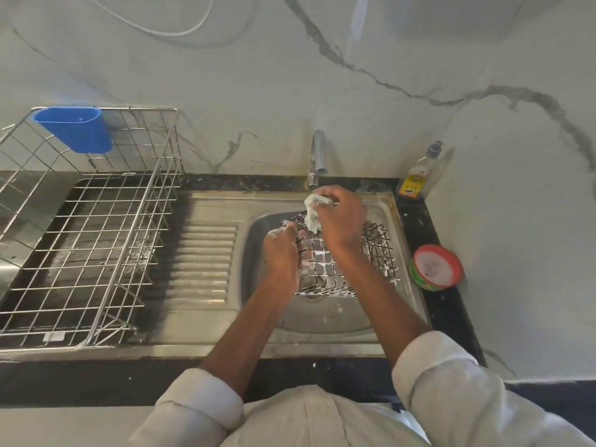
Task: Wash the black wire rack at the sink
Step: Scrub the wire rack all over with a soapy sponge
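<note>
The black wire rack [374,253] stands in the steel sink basin [325,317], flecked with white soap foam. My left hand [282,253] grips the rack's left side, its fingers curled round the wires and covered in suds. My right hand [342,217] holds a pale green soapy scrub pad [312,212] against the rack's far top edge, just below the tap spout [317,159]. Much of the rack's middle is hidden behind my right wrist.
A large steel dish rack [96,246] with a blue plastic cup holder [75,129] sits on the drainboard at left. A dish soap bottle [416,179] stands at the back right corner. A round red-rimmed soap tub [437,267] rests on the black counter right of the sink.
</note>
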### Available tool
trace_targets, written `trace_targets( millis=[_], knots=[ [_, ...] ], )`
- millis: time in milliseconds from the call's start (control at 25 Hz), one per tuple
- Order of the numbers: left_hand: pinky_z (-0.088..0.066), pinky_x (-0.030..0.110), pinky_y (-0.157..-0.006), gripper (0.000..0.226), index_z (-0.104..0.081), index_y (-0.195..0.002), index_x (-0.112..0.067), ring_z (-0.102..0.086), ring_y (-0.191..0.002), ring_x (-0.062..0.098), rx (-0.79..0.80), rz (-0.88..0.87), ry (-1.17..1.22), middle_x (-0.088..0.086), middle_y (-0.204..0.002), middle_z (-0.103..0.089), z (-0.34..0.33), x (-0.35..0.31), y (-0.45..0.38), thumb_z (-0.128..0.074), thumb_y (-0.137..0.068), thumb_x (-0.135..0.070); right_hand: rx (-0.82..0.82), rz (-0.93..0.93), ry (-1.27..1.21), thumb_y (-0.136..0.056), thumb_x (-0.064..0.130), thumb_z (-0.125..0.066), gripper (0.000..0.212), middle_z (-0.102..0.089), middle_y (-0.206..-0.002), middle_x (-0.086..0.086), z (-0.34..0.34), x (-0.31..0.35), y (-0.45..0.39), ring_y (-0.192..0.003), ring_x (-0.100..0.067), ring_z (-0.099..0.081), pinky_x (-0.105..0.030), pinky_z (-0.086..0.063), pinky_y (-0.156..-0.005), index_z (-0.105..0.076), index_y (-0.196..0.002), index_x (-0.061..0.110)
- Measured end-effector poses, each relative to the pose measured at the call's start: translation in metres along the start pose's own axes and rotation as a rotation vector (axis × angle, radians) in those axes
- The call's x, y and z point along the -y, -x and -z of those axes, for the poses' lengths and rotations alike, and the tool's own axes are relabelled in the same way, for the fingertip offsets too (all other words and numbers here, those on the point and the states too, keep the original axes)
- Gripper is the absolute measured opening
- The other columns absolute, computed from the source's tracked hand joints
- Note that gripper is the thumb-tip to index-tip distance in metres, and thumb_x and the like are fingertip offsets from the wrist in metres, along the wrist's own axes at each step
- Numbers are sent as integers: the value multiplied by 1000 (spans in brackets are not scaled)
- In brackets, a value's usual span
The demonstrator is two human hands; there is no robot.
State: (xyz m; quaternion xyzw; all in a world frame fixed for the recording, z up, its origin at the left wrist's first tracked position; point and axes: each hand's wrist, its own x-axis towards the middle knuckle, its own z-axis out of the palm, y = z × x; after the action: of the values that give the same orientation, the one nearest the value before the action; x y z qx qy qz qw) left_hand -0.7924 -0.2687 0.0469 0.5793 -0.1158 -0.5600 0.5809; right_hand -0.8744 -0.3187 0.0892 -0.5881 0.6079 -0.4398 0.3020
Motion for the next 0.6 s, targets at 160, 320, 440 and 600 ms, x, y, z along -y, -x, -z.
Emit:
trace_targets(
  millis=[160, 320, 440, 600],
  knots=[
    [-24, 15, -33, 40, -53, -73, -17, -39, -34, 11, -44, 27, 28, 0, -54, -45, 7, -7, -4, -46, -113, -20, 174, 217, 137, -84, -9, -66, 31, -78, -99, 4, 9, -23, 38, -84, 2, -69, 1, -45, -73, -82, -94, 15],
    [-24, 20, -33, 26, -57, -88, -14, -37, -39, 11, -14, 33, -38, 0, -62, -46, 7, -12, -8, -44, -111, -16, 41, 0, 286, -87, -4, -68, 32, -78, -105, -2, 18, -38, 12, -76, -2, -66, 0, -41, -55, -80, -108, 17],
    [-24, 18, -33, 35, -59, -84, -11, -38, -37, 9, 26, -64, -119, 2, -60, -50, 2, -16, -12, -44, -114, -22, 134, 215, 274, -86, -7, -66, 34, -76, -103, 1, -5, -22, 11, -82, -5, -65, 1, -43, -68, -80, -107, 15],
    [-24, 19, -32, 31, -57, -85, -15, -38, -37, 10, 39, -49, -144, 1, -61, -46, 3, -17, -18, -48, -114, -24, -18, 66, 148, -87, -1, -70, 30, -78, -103, 2, -6, -24, -9, -82, 2, -65, 4, -39, -66, -80, -107, 17]
  ],
)
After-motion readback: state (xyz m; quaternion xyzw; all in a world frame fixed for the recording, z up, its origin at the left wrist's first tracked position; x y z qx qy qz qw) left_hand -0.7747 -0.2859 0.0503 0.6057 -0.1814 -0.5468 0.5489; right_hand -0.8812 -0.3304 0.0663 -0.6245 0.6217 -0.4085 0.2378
